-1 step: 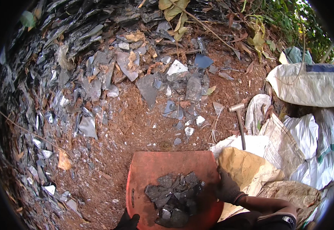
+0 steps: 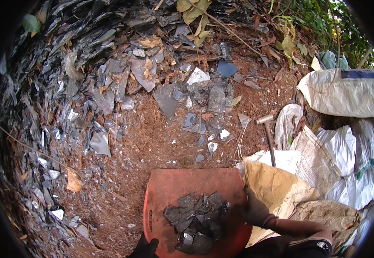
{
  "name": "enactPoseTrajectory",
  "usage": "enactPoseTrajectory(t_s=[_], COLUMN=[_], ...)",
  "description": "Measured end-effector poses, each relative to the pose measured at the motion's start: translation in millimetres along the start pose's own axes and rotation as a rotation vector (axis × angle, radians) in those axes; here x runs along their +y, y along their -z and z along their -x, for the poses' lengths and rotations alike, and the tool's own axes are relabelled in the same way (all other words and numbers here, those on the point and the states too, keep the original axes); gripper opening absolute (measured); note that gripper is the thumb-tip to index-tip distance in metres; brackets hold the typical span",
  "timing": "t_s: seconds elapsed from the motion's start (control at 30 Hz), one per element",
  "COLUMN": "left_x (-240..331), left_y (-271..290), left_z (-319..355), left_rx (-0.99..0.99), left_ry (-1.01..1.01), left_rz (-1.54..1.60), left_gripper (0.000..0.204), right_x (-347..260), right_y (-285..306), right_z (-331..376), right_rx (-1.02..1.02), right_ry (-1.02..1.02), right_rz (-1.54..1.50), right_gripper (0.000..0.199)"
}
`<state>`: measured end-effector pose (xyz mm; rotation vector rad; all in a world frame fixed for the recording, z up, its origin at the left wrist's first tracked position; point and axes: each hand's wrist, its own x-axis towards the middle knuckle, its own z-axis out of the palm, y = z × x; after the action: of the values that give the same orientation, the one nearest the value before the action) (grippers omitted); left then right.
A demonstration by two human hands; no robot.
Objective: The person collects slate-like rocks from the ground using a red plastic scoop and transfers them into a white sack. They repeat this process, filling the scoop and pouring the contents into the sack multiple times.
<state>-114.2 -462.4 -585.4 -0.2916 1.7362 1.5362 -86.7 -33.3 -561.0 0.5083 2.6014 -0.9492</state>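
Note:
An orange plastic pan [image 2: 170, 189] sits low in the middle, holding a heap of dark grey slate pieces [image 2: 197, 217]. My left hand [image 2: 145, 248], in a dark glove, grips the pan's near left edge at the bottom of the view. My right hand [image 2: 253, 210], also in a dark glove, clasps the pan's right rim beside a tan sack [image 2: 273, 185]. The right forearm comes in from the lower right.
Red-brown soil [image 2: 152, 146] ahead is strewn with flat grey stone shards [image 2: 165, 99]; a bank of them [image 2: 45, 107] rises on the left. A hammer [image 2: 268, 133] lies on white sacks [image 2: 346, 163] at right. A full sack [image 2: 346, 92] and green leaves lie beyond.

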Motion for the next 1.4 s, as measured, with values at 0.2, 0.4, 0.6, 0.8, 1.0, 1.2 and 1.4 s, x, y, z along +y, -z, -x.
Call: enactPoseTrajectory(t_s=[0.2, 0.4, 0.6, 0.8, 1.0, 1.2, 1.4], left_x=[-10, 1, 91, 64, 124, 147, 107], left_y=[1, 23, 24, 22, -22, -21, 21], left_z=[-23, -95, -75, -101, -106, -109, -132], left_rx=[-0.112, -0.228, -0.194, -0.14, 0.008, 0.229, 0.094], left_ry=[-0.291, -0.381, -0.013, -0.086, 0.068, 0.267, -0.136], left_rz=[0.193, -0.164, -0.315, -0.328, -0.38, -0.624, -1.024], left_gripper=[0.056, 0.053, 0.061, 0.079, 0.082, 0.079, 0.077], right_x=[-11, -20, -18, -21, -3, -5, -28], right_y=[25, 36, 31, 45, 71, 59, 97], right_z=[-41, -70, -62, -69, -104, -111, -132], right_rx=[0.151, 0.231, 0.286, 0.234, 0.322, 0.364, 0.405], right_ry=[-0.041, -0.104, -0.109, -0.122, -0.019, 0.029, 0.213], right_rz=[0.099, 0.194, 0.147, 0.163, 0.102, 0.156, 0.474], right_gripper=[0.057, 0.054, 0.056, 0.036, 0.026, 0.03, 0.029])
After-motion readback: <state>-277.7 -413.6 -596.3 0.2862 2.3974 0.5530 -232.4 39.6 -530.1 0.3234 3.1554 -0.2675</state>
